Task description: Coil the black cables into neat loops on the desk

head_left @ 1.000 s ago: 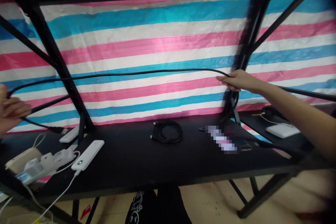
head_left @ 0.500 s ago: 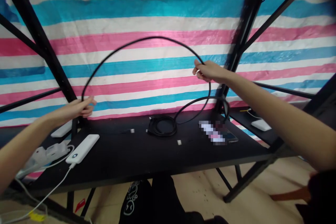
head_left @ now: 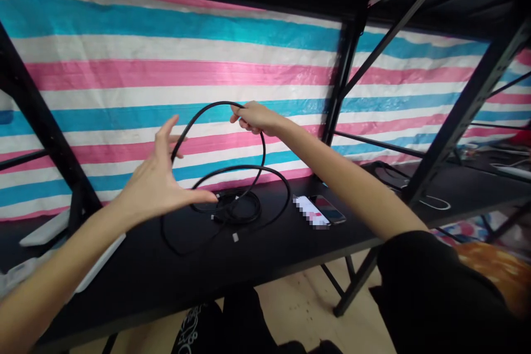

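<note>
A black cable [head_left: 212, 104] rises in a loop above the dark shelf. My right hand [head_left: 256, 117] pinches it near the top right of that loop. With thumb and fingers spread wide, my left hand [head_left: 154, 183] is at the loop's left side; the cable passes by its fingers, and the hand is not closed on it. Another slack loop of the cable hangs lower, in front of the backdrop and over the shelf. Below lies the rest of the cable in a round coil [head_left: 258, 211], with small connector ends beside it.
A phone [head_left: 332, 208] lies right of the coil, its neighbour blurred out. A small white piece [head_left: 235, 237] sits in front of the coil. White devices, including a power bank [head_left: 99, 266], lie at left, partly behind my forearm. Black metal posts [head_left: 338, 88] frame the shelf.
My left hand has let go of the cable, spread its fingers and come closer to the right hand. The wide arch has become a smaller loop. The view has turned right.
</note>
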{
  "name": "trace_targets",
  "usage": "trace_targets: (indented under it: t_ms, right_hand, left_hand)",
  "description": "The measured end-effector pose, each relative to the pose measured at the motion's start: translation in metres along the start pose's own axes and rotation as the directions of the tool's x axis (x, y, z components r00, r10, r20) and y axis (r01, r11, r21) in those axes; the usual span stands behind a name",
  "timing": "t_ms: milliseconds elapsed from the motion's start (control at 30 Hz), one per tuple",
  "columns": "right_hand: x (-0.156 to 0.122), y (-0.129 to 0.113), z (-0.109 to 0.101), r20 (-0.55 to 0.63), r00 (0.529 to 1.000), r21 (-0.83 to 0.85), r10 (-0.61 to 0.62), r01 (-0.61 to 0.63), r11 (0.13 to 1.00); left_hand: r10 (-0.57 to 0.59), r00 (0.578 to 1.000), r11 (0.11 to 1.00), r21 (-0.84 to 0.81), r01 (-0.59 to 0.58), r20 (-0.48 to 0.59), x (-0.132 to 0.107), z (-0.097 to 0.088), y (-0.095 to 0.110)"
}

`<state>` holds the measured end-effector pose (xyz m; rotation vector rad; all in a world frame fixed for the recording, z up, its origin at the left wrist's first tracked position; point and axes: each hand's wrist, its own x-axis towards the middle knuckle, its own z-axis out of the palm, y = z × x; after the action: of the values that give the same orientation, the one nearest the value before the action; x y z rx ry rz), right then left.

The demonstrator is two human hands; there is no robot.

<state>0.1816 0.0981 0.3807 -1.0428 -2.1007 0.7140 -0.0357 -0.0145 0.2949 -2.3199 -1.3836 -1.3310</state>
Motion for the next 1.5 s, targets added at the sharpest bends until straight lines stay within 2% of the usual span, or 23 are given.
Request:
trace_targets:
  t_ms: [67,100,133,200,233,333,433,533,633,700,733,833,900,967,1100,1167,1267,1367,1467,1500]
  right_hand:
    - [0.002,-0.003,0.003,0.011,0.999,0.09,0.035,-0.035,0.995]
    - [0.002,-0.006,0.005,0.021,0.999,0.139,0.045,-0.047,0.989]
    - [0.003,-0.008,0.006,0.031,0.999,0.185,0.045,-0.05,0.981]
    - [0.003,-0.012,0.01,0.042,0.999,0.253,0.023,-0.033,0.967]
    - [0.004,-0.012,0.012,0.041,0.999,0.272,0.004,-0.015,0.962]
    - [0.002,-0.009,0.014,0.038,0.996,0.279,-0.08,0.066,0.958]
    - [-0.003,-0.006,0.013,0.106,0.97,0.241,-0.218,0.188,0.952]
    - [-0.012,-0.008,0.016,0.191,0.937,0.122,-0.294,0.274,0.954]
    - [-0.021,-0.011,0.026,0.267,0.894,-0.065,-0.36,0.39,0.919]
    - [-0.023,-0.01,0.032,0.297,0.868,-0.109,-0.397,0.444,0.889]
    - [-0.023,-0.008,0.033,0.306,0.871,-0.096,-0.385,0.431,0.897]
    - [-0.021,0.003,0.033,0.28,0.909,0.061,-0.309,0.304,0.951]
    - [-0.021,0.009,0.03,0.171,0.944,0.225,-0.282,0.241,0.944]
    - [-0.023,0.01,0.028,0.063,0.967,0.393,-0.246,0.202,0.897]
    - [-0.025,0.0,0.03,-0.007,0.988,0.684,-0.153,0.116,0.721]
    - [-0.023,-0.007,0.032,-0.082,0.989,0.765,-0.119,0.139,0.628]
    - [-0.018,-0.011,0.036,-0.193,0.977,0.791,-0.091,0.21,0.575]
    - [-0.011,-0.01,0.045,-0.223,0.968,0.793,-0.115,0.249,0.556]
    - [-0.007,-0.006,0.054,-0.206,0.965,0.842,-0.164,0.26,0.473]
    - [-0.006,-0.005,0.055,-0.202,0.962,0.855,-0.184,0.265,0.445]
  left_hand:
    - [0.098,0.991,0.991,0.1,-0.089,-0.089,-0.008,0.008,0.019]
    - [0.106,0.985,0.992,0.088,-0.094,-0.134,-0.01,0.011,0.027]
    - [0.076,0.982,0.997,0.036,-0.071,-0.175,-0.011,0.013,0.032]
    - [-0.081,0.973,0.986,-0.161,0.047,-0.216,-0.008,0.013,0.035]
    - [-0.179,0.965,0.955,-0.271,0.124,-0.189,-0.005,0.01,0.034]
    - [-0.392,0.92,0.803,-0.483,0.349,0.012,0.009,-0.001,0.022]
    - [-0.475,0.873,0.705,-0.546,0.451,0.108,0.023,-0.011,0.012]
    - [-0.475,0.86,0.685,-0.535,0.495,0.187,0.032,-0.015,0.012]
    - [-0.431,0.877,0.741,-0.469,0.479,0.214,0.035,-0.016,0.016]
    - [-0.414,0.893,0.775,-0.447,0.448,0.176,0.036,-0.019,0.016]
    - [-0.415,0.896,0.78,-0.445,0.44,0.158,0.036,-0.022,0.015]
    - [-0.432,0.897,0.757,-0.5,0.419,0.098,0.034,-0.032,0.006]
    - [-0.434,0.899,0.723,-0.57,0.39,0.065,0.033,-0.038,-0.001]
    - [-0.421,0.906,0.693,-0.626,0.356,0.05,0.03,-0.038,-0.008]
    - [-0.394,0.919,0.651,-0.708,0.275,-0.004,0.022,-0.021,-0.019]
    - [-0.416,0.908,0.606,-0.758,0.24,-0.045,0.017,-0.006,-0.023]
    - [-0.457,0.881,0.557,-0.812,0.174,-0.125,0.01,0.016,-0.029]
    - [-0.462,0.861,0.623,-0.769,0.143,-0.215,0.008,0.032,-0.032]
    - [-0.463,0.865,0.712,-0.662,0.232,-0.194,0.008,0.041,-0.033]
    - [-0.493,0.849,0.726,-0.628,0.28,-0.191,0.008,0.043,-0.034]
